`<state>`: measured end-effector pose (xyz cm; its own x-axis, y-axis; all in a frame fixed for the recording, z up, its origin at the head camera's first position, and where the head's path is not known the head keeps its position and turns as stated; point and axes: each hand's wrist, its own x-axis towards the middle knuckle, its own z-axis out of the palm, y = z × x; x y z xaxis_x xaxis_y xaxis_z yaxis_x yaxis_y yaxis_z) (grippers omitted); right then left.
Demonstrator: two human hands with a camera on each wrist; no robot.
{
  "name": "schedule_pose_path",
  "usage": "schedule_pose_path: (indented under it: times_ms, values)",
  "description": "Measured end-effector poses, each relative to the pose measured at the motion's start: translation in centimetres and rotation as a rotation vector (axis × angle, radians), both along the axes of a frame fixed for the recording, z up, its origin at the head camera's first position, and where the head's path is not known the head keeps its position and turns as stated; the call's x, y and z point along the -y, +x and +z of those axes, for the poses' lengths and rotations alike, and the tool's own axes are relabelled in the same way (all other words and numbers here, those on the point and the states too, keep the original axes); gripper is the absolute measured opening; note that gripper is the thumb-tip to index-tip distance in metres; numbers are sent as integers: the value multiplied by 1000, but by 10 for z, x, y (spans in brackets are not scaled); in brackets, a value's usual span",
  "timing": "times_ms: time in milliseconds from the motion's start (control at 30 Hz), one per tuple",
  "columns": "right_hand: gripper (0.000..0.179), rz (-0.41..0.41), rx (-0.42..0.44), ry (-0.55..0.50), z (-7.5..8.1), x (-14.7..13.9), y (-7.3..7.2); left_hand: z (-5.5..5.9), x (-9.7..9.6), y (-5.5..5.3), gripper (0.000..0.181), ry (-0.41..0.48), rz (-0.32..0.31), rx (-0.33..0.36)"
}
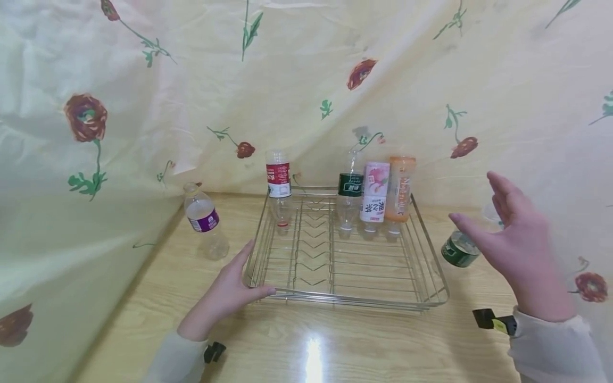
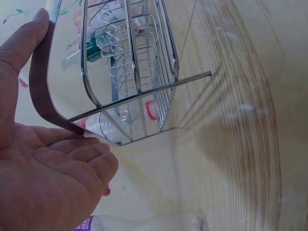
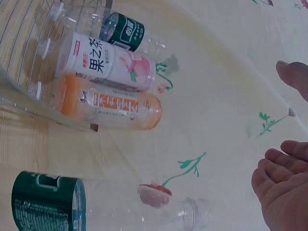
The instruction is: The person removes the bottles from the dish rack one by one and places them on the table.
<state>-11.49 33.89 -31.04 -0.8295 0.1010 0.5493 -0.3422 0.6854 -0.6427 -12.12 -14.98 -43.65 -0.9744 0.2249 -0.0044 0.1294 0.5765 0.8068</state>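
My left hand [image 1: 231, 293] rests at the front left corner of a wire dish rack [image 1: 354, 301]. In the left wrist view its thumb touches the rim and the fingers extend alongside, nearly straight. Spread wide, my right hand [image 1: 524, 250] hovers at the right, holding nothing. Close to it stands a clear bottle with a green label [image 1: 458, 251], partly hidden by the hand in the head view. Upside down at the rack's back are a red-labelled bottle [image 1: 279, 180], a green-labelled bottle [image 1: 350, 185], a pink bottle [image 1: 375, 191] and an orange bottle [image 1: 401, 189].
A clear bottle with a purple label [image 1: 205, 221] stands uncapped on the wooden table [image 1: 268, 340], left of the rack. Floral cloth [image 1: 297, 96] hangs behind and along the sides. The rack's front bars [image 1: 373, 274] carry no bottles.
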Motion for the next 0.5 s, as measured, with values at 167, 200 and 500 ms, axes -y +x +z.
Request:
schedule_pose_path:
  times_ms: [167, 200, 500]
  values:
    - [90, 7, -18, 51, 2, 10, -6, 0, 1, 1, 129, -4, 1, 0]
    - [90, 10, -25, 54, 2, 11, -7, 0, 1, 0, 129, -2, 1, -2]
    - [89, 48, 31, 30, 6, 21, -17, 0, 0, 1, 125, 5, -5, -15]
